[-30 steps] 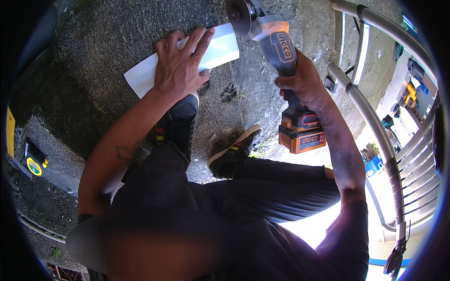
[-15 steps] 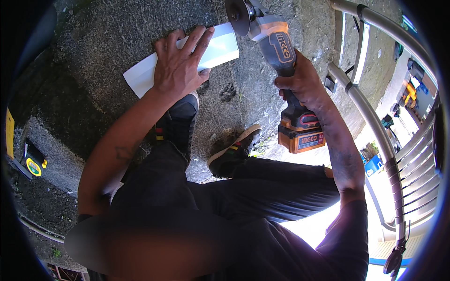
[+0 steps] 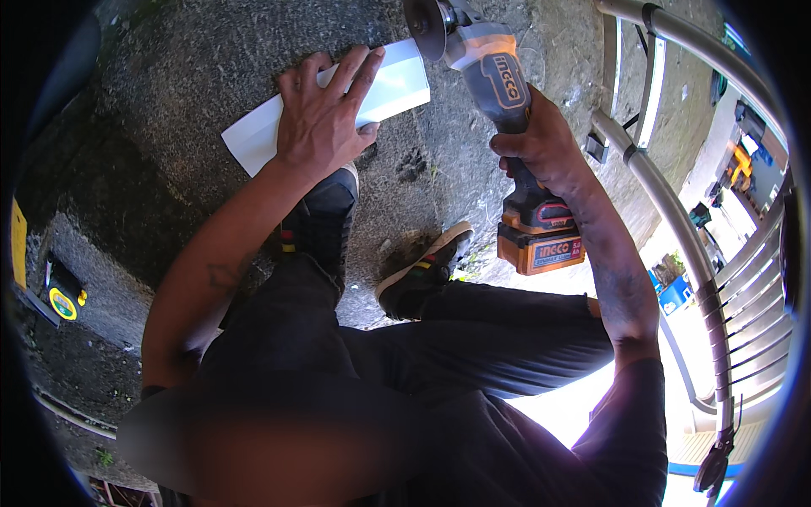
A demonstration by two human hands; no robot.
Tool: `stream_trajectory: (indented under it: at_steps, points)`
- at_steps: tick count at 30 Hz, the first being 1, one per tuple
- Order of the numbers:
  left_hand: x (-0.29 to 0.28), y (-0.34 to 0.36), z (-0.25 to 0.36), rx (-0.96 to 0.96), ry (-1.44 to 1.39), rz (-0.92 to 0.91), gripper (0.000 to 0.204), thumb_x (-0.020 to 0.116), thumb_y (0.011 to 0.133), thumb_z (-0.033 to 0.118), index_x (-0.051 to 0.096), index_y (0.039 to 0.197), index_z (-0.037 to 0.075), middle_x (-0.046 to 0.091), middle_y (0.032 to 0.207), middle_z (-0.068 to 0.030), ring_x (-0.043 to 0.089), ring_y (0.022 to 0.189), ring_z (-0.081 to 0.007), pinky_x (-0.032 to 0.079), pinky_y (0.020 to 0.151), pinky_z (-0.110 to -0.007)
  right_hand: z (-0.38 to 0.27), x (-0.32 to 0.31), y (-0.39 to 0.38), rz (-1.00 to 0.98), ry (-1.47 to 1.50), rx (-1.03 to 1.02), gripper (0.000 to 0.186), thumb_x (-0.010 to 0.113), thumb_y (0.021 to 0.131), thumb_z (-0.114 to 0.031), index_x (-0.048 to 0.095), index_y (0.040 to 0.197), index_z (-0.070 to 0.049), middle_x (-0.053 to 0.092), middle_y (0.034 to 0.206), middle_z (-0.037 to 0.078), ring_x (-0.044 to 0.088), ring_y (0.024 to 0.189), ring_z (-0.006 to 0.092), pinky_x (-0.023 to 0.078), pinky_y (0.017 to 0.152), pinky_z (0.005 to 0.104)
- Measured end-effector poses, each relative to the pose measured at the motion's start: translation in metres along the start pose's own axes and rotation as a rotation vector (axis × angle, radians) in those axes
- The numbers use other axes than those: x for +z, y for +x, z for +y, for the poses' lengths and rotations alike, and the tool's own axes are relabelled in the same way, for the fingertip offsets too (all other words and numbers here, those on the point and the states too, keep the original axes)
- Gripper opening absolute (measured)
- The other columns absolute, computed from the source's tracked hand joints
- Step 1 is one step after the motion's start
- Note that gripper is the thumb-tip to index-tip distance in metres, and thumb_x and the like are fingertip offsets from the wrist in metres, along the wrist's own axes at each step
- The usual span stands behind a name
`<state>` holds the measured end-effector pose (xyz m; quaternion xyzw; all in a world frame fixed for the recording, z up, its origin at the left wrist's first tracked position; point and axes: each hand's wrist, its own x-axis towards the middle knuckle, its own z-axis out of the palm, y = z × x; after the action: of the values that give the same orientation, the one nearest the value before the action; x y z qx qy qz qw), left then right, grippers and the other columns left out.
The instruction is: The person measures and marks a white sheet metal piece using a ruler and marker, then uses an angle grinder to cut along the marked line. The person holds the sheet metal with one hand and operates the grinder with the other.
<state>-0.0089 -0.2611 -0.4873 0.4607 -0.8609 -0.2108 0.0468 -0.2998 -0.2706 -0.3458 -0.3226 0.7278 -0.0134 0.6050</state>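
Note:
A folded-looking white strip of smooth sheet (image 3: 402, 81) lies aslant on the rough concrete. My left hand (image 3: 323, 122) spans it, fingers over the far edge and thumb by the near edge, holding it down. My right hand (image 3: 543, 145) is wrapped around the handle of a cordless angle grinder (image 3: 498, 72), grey and orange with an orange battery (image 3: 541, 249) at its lower end. The grinder's dark cutting disc (image 3: 427, 30) is at the strip's right end, close to its upper corner. Whether the disc touches the strip, or spins, I cannot tell.
My shoes (image 3: 431, 270) stand on the concrete just below the strip. To the right rises a metal tube frame (image 3: 667, 198) with a slatted part. At the far left lie a tape measure (image 3: 65, 300) and a yellow tool (image 3: 19, 245), partly cut off.
The grinder and my right hand have shifted very slightly left and up. My left hand and the white strip hold their place.

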Motion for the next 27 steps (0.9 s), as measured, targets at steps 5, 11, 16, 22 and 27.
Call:
stream_trajectory:
  at_steps: [5, 11, 16, 22, 27]
  points:
    - [0.0009, 0.0001, 0.0003, -0.004, -0.006, 0.003, 0.113, 0.095, 0.075, 0.043, 0.038, 0.171, 0.027, 0.043, 0.163, 0.0011, 0.046, 0.134, -0.0316, 0.036, 0.111, -0.057, 0.0019, 0.0017, 0.0017, 0.001, -0.031, -0.004, 0.058, 0.081, 0.081, -0.002, 0.051, 0.131, 0.004, 0.068, 0.09, 0.013, 0.071, 0.065, 0.0203, 0.061, 0.058, 0.0357]
    - [0.001, 0.0002, -0.0001, 0.007, -0.001, 0.021, 0.115, 0.096, 0.074, 0.043, 0.037, 0.171, 0.026, 0.044, 0.162, 0.0009, 0.045, 0.134, -0.0309, 0.036, 0.112, -0.056, 0.0029, 0.0007, 0.0022, 0.0, -0.041, -0.01, 0.06, 0.082, 0.082, -0.004, 0.051, 0.132, 0.005, 0.07, 0.094, 0.015, 0.073, 0.067, 0.0208, 0.062, 0.061, 0.0353]
    - [0.0013, 0.0001, -0.0006, 0.004, 0.014, 0.003, 0.116, 0.096, 0.074, 0.043, 0.037, 0.171, 0.025, 0.043, 0.161, 0.002, 0.045, 0.133, -0.0306, 0.036, 0.112, -0.056, 0.0026, -0.0001, 0.0054, 0.007, -0.064, -0.028, 0.06, 0.083, 0.083, -0.004, 0.052, 0.133, 0.005, 0.071, 0.096, 0.016, 0.074, 0.068, 0.0208, 0.063, 0.063, 0.0352]
    - [0.0026, -0.0003, -0.0008, 0.01, 0.022, 0.02, 0.118, 0.097, 0.072, 0.043, 0.036, 0.171, 0.025, 0.043, 0.159, 0.0022, 0.046, 0.132, -0.0306, 0.037, 0.111, -0.057, 0.0001, 0.0006, 0.0077, 0.012, -0.065, -0.018, 0.061, 0.083, 0.082, -0.004, 0.052, 0.134, 0.005, 0.071, 0.095, 0.015, 0.074, 0.068, 0.0209, 0.063, 0.062, 0.0349]
    - [0.0027, -0.0004, -0.0007, 0.014, 0.01, 0.025, 0.118, 0.097, 0.072, 0.043, 0.036, 0.171, 0.025, 0.043, 0.159, 0.0022, 0.046, 0.132, -0.0305, 0.036, 0.111, -0.057, -0.0014, 0.0013, 0.0092, 0.011, -0.063, -0.016, 0.062, 0.084, 0.082, -0.004, 0.052, 0.134, 0.005, 0.071, 0.094, 0.014, 0.073, 0.066, 0.0204, 0.063, 0.062, 0.0349]
